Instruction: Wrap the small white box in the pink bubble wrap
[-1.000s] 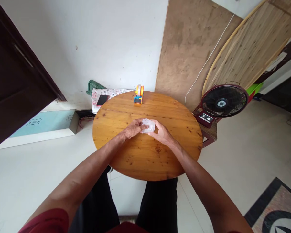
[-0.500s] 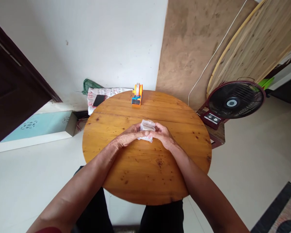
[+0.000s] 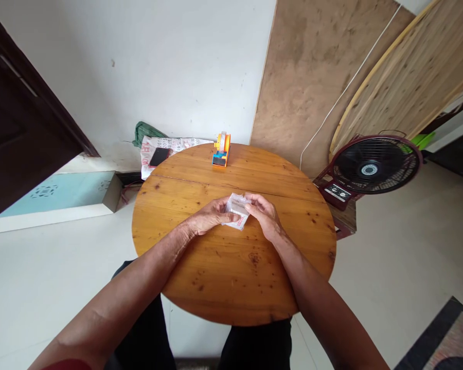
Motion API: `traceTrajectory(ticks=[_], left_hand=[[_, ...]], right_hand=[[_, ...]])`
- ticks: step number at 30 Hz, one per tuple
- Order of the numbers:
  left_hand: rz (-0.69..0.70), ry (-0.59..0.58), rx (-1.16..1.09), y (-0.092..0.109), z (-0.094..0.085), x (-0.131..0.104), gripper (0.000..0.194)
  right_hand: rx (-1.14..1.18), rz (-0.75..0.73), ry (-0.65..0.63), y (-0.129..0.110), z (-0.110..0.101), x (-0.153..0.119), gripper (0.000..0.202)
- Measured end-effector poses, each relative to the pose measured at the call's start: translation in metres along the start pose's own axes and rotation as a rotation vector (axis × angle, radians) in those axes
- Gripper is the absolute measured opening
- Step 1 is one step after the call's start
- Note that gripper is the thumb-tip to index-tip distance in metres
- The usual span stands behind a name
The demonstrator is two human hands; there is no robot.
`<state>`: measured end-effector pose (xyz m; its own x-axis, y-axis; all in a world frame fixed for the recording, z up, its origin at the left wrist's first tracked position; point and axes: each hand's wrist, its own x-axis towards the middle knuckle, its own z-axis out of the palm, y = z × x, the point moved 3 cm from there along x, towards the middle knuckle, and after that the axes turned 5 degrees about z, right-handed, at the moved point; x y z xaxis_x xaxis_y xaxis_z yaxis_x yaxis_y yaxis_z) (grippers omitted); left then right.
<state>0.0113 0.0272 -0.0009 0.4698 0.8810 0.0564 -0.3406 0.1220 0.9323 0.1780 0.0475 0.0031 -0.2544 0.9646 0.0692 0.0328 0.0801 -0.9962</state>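
Note:
A small packet wrapped in clear, crinkled plastic (image 3: 238,207) is held up over the middle of the round wooden table (image 3: 224,277). What lies inside the wrap is too small to make out, apart from some reddish print. My left hand (image 3: 213,214) grips the packet from its left side, thumb across the front. On the other side my right hand (image 3: 265,213) holds the upper right edge between thumb and fingers. Beyond both hands, near the far edge, stands an orange and blue tape dispenser (image 3: 221,150) with a roll on it.
A dark phone (image 3: 159,157) lies on a white printed sack (image 3: 146,149) behind the table's left edge, beside a green bag (image 3: 146,132). To the right, a black fan (image 3: 374,164) stands on a small wooden stand (image 3: 345,218). A white wall is behind.
My right thumb has moved from the packet's front up to its upper right edge. The packet is turned slightly, and more of its front shows. The camera view has shifted a little.

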Motion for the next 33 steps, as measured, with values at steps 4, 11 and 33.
traceTrajectory(ticks=[4,11,33], left_hand=[[0.009,-0.065,0.023,0.003,0.006,-0.001,0.050],[0.034,-0.083,0.131,0.009,0.012,-0.004,0.048],[0.022,-0.036,0.163,0.004,0.008,-0.005,0.052]], right_hand=[[-0.034,-0.053,0.083,-0.003,-0.002,0.000,0.026],[-0.072,-0.102,0.085,-0.010,-0.002,-0.002,0.021],[-0.059,-0.140,0.140,-0.025,-0.010,-0.012,0.014]])
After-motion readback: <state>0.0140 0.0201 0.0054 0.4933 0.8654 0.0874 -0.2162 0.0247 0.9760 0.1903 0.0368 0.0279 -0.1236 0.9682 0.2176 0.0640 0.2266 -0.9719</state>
